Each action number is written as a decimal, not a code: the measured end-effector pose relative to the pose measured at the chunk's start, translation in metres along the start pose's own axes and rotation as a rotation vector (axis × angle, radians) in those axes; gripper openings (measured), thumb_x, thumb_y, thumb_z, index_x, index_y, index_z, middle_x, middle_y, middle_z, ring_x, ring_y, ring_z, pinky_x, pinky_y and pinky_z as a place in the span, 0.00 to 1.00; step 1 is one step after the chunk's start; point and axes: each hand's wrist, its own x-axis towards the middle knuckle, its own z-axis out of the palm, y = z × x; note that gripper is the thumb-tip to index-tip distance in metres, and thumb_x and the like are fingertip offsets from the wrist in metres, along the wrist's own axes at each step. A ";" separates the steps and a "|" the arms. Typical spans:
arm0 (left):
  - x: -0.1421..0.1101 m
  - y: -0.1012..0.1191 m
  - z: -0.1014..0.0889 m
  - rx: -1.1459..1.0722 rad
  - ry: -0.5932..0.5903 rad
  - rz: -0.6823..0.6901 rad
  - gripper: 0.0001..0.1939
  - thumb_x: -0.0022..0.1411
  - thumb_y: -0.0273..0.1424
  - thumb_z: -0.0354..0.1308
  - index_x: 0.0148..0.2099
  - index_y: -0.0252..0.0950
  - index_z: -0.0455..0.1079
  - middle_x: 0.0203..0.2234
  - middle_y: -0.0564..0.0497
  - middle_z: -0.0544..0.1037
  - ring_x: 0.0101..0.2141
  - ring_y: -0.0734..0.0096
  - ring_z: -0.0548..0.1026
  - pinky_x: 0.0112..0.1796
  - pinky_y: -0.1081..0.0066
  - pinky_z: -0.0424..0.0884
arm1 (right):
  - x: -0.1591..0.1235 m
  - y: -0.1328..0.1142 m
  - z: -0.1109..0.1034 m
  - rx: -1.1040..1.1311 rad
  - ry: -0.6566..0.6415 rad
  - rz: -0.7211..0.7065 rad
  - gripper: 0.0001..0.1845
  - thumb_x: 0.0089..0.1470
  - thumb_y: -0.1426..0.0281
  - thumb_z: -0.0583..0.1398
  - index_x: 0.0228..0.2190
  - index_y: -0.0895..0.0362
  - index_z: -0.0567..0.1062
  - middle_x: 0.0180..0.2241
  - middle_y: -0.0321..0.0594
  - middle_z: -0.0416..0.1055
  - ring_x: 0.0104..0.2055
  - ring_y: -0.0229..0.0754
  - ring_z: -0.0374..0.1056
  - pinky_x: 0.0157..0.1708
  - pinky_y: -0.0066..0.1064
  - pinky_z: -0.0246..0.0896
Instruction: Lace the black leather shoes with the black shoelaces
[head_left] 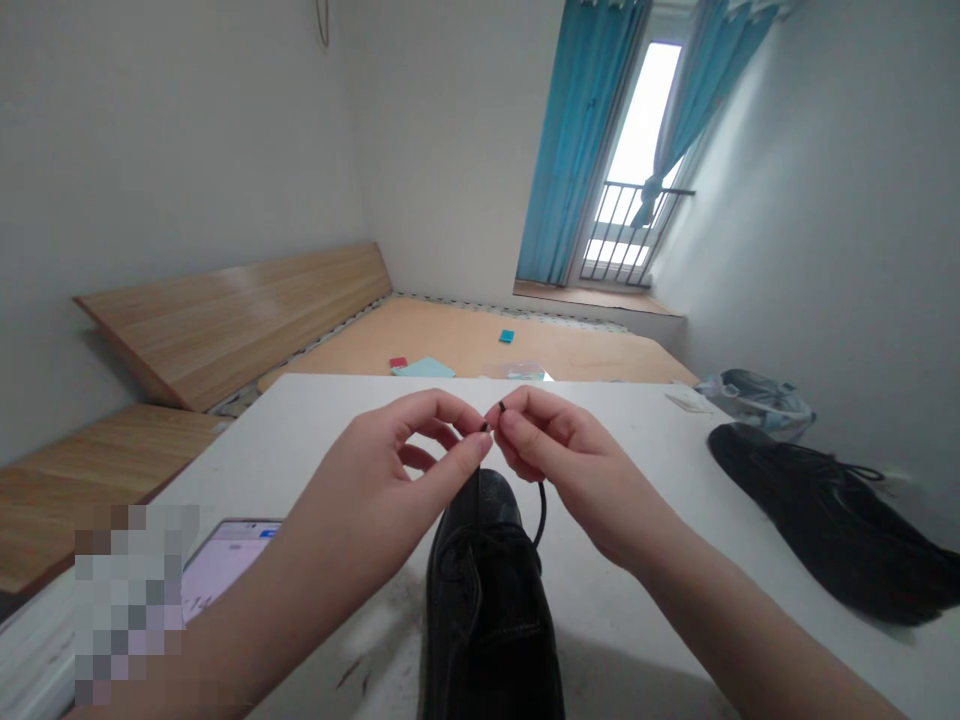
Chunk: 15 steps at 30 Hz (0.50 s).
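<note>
Pinching one lace end apiece, the two hands meet fingertip to fingertip above the toe of a black shoe (510,610). The shoe sits on the white table (645,420), toe pointing away from the person, its heel part cut off by the lower edge of the view. It lies between the forearms, below and nearer the person than the joined fingertips.

The left hand (401,465) grips the tip of the left strand (478,495) between thumb and index finger, the other fingers curled loosely behind; that strand runs almost straight down to the shoe's lacing. The right hand (566,440) holds the tip of the right strand (542,510) in the same kind of pinch, and the lace bows outward beneath it before reaching the right side of the shoe. The two tips are just beside each other; whether the fingers actually touch, I cannot tell. Neither palm rests on the shoe.

Well apart, to the right of the right forearm, a second black shoe (810,520) lies on the table, its laces on top, near a pale plastic bag (757,395). A phone (217,570) with a lit screen lies to the left, partly hidden behind the left forearm.
</note>
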 end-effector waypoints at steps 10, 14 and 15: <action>-0.002 0.003 -0.003 0.012 0.094 0.014 0.06 0.58 0.36 0.60 0.35 0.39 0.74 0.30 0.55 0.77 0.32 0.71 0.74 0.31 0.74 0.70 | -0.002 -0.001 -0.003 0.099 -0.075 0.130 0.16 0.48 0.59 0.67 0.22 0.59 0.75 0.21 0.33 0.66 0.25 0.33 0.56 0.25 0.27 0.47; -0.003 0.003 -0.004 0.011 0.057 0.074 0.05 0.58 0.34 0.59 0.33 0.39 0.74 0.30 0.55 0.76 0.33 0.70 0.72 0.34 0.71 0.68 | 0.001 0.007 -0.009 0.259 -0.250 0.201 0.18 0.47 0.58 0.68 0.22 0.59 0.73 0.22 0.31 0.63 0.26 0.33 0.54 0.27 0.27 0.46; -0.002 0.003 -0.004 -0.009 0.033 0.068 0.06 0.59 0.34 0.58 0.32 0.39 0.74 0.29 0.55 0.75 0.32 0.71 0.71 0.33 0.71 0.68 | 0.002 0.010 -0.010 0.264 -0.273 0.199 0.19 0.48 0.57 0.68 0.21 0.59 0.73 0.23 0.31 0.62 0.27 0.33 0.54 0.29 0.27 0.46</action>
